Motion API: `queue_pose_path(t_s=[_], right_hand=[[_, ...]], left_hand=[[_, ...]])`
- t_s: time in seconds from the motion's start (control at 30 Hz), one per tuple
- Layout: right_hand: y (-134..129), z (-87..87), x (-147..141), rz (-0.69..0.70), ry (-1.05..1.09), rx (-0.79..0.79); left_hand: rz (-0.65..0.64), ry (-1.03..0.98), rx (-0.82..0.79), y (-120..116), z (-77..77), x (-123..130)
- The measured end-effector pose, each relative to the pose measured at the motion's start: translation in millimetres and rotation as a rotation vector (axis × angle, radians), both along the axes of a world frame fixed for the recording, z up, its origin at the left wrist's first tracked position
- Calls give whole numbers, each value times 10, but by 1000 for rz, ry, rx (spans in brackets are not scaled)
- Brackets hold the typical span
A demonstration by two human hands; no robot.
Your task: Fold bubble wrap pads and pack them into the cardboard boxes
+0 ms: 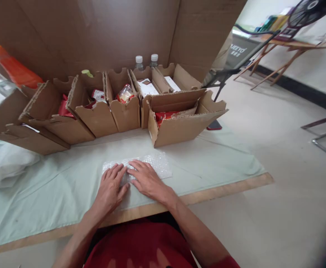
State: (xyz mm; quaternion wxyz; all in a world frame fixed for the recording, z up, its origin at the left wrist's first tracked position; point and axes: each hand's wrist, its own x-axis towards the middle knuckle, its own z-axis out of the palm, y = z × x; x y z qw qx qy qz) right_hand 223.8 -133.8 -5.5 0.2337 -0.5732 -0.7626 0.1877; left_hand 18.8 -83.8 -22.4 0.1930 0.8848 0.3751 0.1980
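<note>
A sheet of clear bubble wrap [161, 165] lies flat on the pale green cloth [68, 178] near the table's front edge. My left hand [111, 186] rests on its left part, palm down with the fingers stretched out. Beside it my right hand [147, 180] lies on the middle of the sheet, fingers extended and slightly apart. The fingertips of both hands come close together. Anything under the palms is hidden.
Behind the sheet stands a row of cardboard bins [98, 121] with packets and small boxes inside. One cardboard bin [187, 128] sits forward at the right. An orange bottle [15, 69] leans at the left, above crumpled white plastic [6, 163]. Tall cardboard panels [96, 33] rise behind.
</note>
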Motion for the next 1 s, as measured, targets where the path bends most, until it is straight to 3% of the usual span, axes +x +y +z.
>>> queue_pose_path(t_s=[0.07, 0.17, 0.23, 0.33, 0.4, 0.47, 0.57, 0.67, 0.83, 1.0], right_hand=[[-84, -116, 225, -30, -45, -3], [-441, -270, 801, -297, -79, 45], [-690, -302, 1154, -512, -101, 101], [-843, -245, 1406, -710, -119, 173], [-751, -192, 1371, -701, -115, 186], [-548, -167, 1229, -634, -127, 163], [-222, -186, 962, -566, -198, 110], [-65, -227, 777, -525, -209, 128], [-226, -202, 667, -551, 89, 142], [-617, -135, 466, -667, 538, -77]], left_hand=[[-49, 37, -43, 51, -136, -76], [-88, -32, -125, 54, -184, -251], [-47, -110, -170, 31, -104, -326], [190, -156, -139, 13, 100, -408], [379, -64, -63, 26, 214, -474], [481, 108, -14, 48, 265, -525], [464, 313, -7, 72, 219, -501], [426, 317, 10, 80, 120, -369], [423, 178, -62, 66, 108, -281], [439, 33, -284, 200, 275, -354]])
